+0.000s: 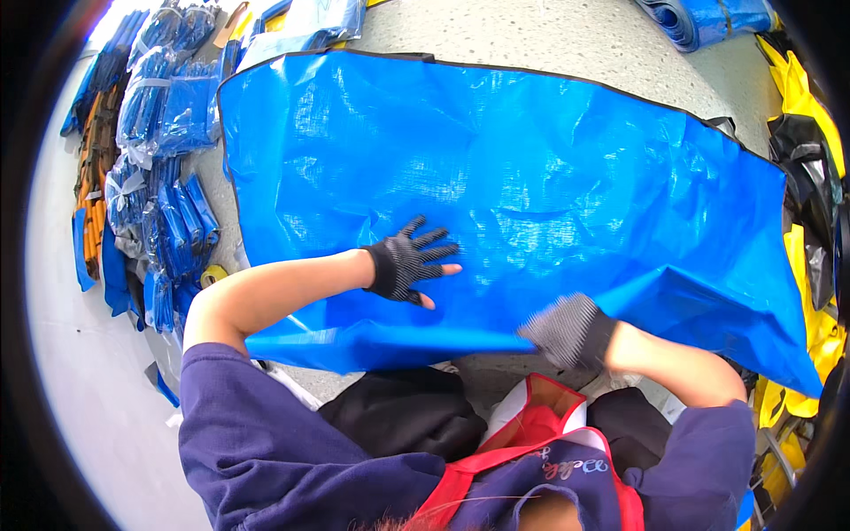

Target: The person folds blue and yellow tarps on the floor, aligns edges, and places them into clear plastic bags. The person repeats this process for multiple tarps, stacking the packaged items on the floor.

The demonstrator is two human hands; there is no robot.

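Observation:
A large blue plastic tarp sheet (531, 159) with a dark bound edge lies spread before me, wrinkled and shiny. My left hand (413, 262), in a dark striped glove with bare thumb and finger tips, rests on the sheet with its fingers spread. At the sheet's near edge is my right hand (567, 332), in a similar glove and blurred by motion. Its fingers are bent over that edge, which is lifted and pulled taut there. The right fingertips are hidden.
Packed blue bundles in clear plastic (146, 97) are piled at the left, near a yellow tape roll (212, 275). A rolled blue sheet (708, 22) lies at the far right on the speckled floor (505, 35). Yellow and black bags (804, 150) line the right side.

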